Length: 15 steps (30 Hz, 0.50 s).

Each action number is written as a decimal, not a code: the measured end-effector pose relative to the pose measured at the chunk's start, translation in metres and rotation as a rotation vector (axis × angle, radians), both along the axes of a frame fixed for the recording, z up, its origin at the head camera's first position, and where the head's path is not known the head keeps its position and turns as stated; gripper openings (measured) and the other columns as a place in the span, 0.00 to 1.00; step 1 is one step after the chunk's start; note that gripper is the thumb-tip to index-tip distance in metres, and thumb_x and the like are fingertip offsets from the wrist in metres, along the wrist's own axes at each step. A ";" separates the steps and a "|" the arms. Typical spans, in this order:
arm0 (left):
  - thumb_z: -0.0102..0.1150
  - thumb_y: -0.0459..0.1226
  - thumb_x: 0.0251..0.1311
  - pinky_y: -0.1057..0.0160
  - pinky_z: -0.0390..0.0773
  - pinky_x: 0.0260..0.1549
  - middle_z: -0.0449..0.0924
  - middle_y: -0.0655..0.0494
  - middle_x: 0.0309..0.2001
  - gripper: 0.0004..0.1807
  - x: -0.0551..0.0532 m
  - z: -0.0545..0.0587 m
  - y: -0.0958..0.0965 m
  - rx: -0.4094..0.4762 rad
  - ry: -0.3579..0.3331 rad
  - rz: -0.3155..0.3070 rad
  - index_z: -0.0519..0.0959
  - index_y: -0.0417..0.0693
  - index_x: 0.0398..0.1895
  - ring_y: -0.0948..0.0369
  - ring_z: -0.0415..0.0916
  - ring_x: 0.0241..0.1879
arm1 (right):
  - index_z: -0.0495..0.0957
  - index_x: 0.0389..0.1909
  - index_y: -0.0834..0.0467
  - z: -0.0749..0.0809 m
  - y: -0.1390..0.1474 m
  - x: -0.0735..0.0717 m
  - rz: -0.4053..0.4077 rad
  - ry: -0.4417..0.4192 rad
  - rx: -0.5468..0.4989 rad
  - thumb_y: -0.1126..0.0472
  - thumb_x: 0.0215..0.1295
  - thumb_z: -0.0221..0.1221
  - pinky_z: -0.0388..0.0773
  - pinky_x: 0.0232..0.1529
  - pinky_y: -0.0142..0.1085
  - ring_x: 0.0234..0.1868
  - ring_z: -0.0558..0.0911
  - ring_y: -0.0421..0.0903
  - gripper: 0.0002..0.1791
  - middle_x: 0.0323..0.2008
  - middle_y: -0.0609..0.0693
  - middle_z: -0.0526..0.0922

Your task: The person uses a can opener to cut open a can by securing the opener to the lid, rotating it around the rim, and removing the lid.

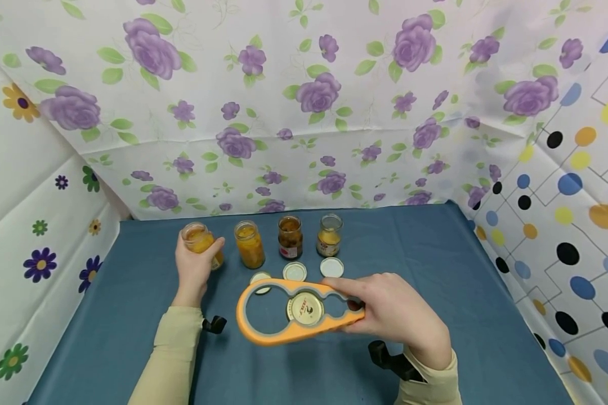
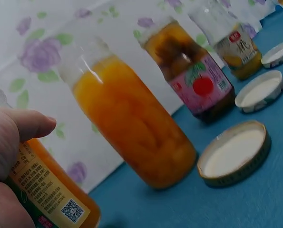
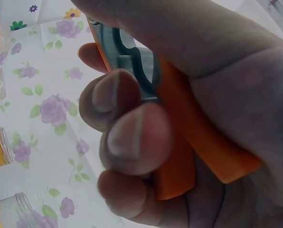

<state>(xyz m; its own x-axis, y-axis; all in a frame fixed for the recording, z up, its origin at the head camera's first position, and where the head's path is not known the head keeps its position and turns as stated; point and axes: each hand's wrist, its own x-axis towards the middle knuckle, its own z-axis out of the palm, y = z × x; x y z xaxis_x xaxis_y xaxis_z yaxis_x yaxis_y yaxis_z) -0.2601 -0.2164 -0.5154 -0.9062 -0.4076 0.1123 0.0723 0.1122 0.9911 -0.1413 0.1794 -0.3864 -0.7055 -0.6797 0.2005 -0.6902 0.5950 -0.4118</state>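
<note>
At the left of the row, my left hand (image 1: 193, 270) grips a glass jar (image 1: 200, 242) of orange fruit, its mouth uncovered. In the left wrist view the thumb lies across the jar, above its printed label (image 2: 51, 190). My right hand (image 1: 402, 309) holds an orange jar opener (image 1: 266, 339) with grey-lined openings, out over the front of the table. A gold lid (image 1: 305, 309) with red print shows within its middle opening. The right wrist view has the fingers curled round the opener's orange handles (image 3: 177, 173).
Beside the held jar stand an uncovered jar of orange fruit (image 1: 250, 247), a dark-fruit jar (image 1: 290, 239) and a jar of yellow fruit (image 1: 329, 236). In front lie three upturned lids, one (image 1: 260, 277) partly behind the opener. Patterned cloth walls surround the blue table (image 1: 436, 270).
</note>
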 end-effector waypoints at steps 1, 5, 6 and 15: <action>0.79 0.39 0.63 0.58 0.77 0.54 0.75 0.56 0.56 0.33 -0.001 -0.003 0.000 -0.009 -0.013 -0.002 0.72 0.53 0.68 0.59 0.75 0.53 | 0.80 0.71 0.43 0.000 0.000 0.000 -0.003 -0.002 0.000 0.38 0.64 0.74 0.69 0.24 0.30 0.22 0.68 0.29 0.36 0.24 0.28 0.71; 0.79 0.42 0.63 0.54 0.76 0.55 0.74 0.54 0.57 0.36 -0.003 -0.015 -0.001 -0.050 -0.054 0.002 0.70 0.52 0.70 0.57 0.74 0.54 | 0.79 0.71 0.40 0.000 0.001 -0.001 0.000 -0.007 -0.008 0.38 0.64 0.74 0.69 0.24 0.30 0.22 0.68 0.29 0.35 0.23 0.28 0.71; 0.79 0.42 0.63 0.53 0.76 0.55 0.74 0.53 0.58 0.36 -0.003 -0.017 -0.002 -0.060 -0.054 0.002 0.70 0.51 0.70 0.56 0.74 0.54 | 0.79 0.71 0.40 0.000 0.001 -0.001 0.002 -0.006 -0.008 0.38 0.65 0.74 0.69 0.24 0.30 0.22 0.67 0.29 0.35 0.23 0.28 0.71; 0.78 0.43 0.64 0.53 0.75 0.55 0.74 0.49 0.59 0.39 -0.011 -0.025 -0.007 -0.091 -0.050 -0.021 0.66 0.50 0.73 0.56 0.74 0.54 | 0.79 0.71 0.40 -0.001 0.000 -0.003 0.004 -0.010 0.004 0.40 0.63 0.76 0.69 0.24 0.30 0.22 0.68 0.28 0.35 0.24 0.28 0.72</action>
<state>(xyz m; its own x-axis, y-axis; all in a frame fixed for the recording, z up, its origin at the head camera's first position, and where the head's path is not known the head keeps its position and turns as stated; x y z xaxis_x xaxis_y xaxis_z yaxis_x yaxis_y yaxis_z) -0.2710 -0.2232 -0.5399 -0.9201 -0.3782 0.1023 0.0262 0.2010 0.9792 -0.1441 0.1793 -0.3873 -0.7046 -0.6836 0.1903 -0.6885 0.5938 -0.4164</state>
